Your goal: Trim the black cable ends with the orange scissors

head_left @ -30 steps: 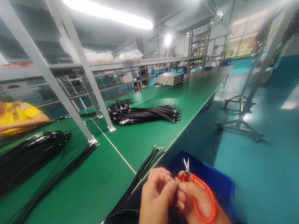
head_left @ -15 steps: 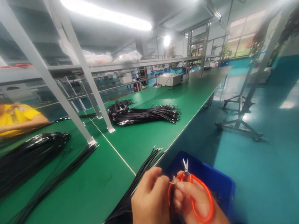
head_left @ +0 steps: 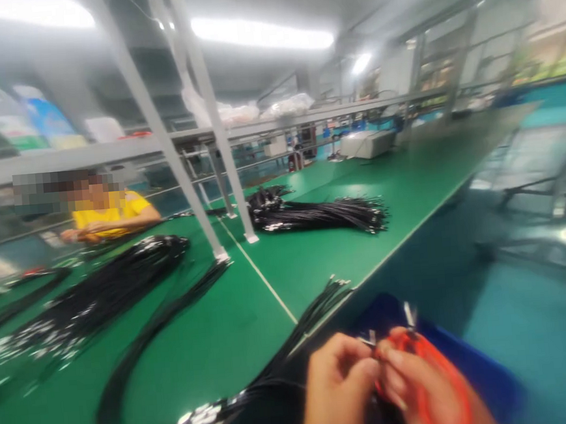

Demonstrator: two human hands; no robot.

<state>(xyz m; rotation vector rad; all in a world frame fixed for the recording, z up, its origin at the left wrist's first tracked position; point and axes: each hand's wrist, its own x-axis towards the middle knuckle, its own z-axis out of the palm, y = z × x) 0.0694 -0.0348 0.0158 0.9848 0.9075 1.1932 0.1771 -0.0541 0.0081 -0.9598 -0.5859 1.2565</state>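
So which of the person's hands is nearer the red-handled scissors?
Right. The right hand holds the red-handled scissors; the left hand is just left of them, its fingertips close to the right hand's.

At the lower right of the frame, the scissors [head_left: 461, 387] are smeared by blur, their handles partly hidden by the right hand [head_left: 426, 377]. The small piece [head_left: 372, 338] at the fingertips is too tiny and blurred to identify, and whether the left hand [head_left: 338, 384] grips it cannot be told. Both forearms run off the bottom edge. The hands hide part of the blue bin [head_left: 491, 365]. At far right, the wheeled stand [head_left: 535, 244] is streaked. Upper left, the bottles' [head_left: 50, 116] labels are unreadable; below, black cables [head_left: 2, 316] leave the left edge.
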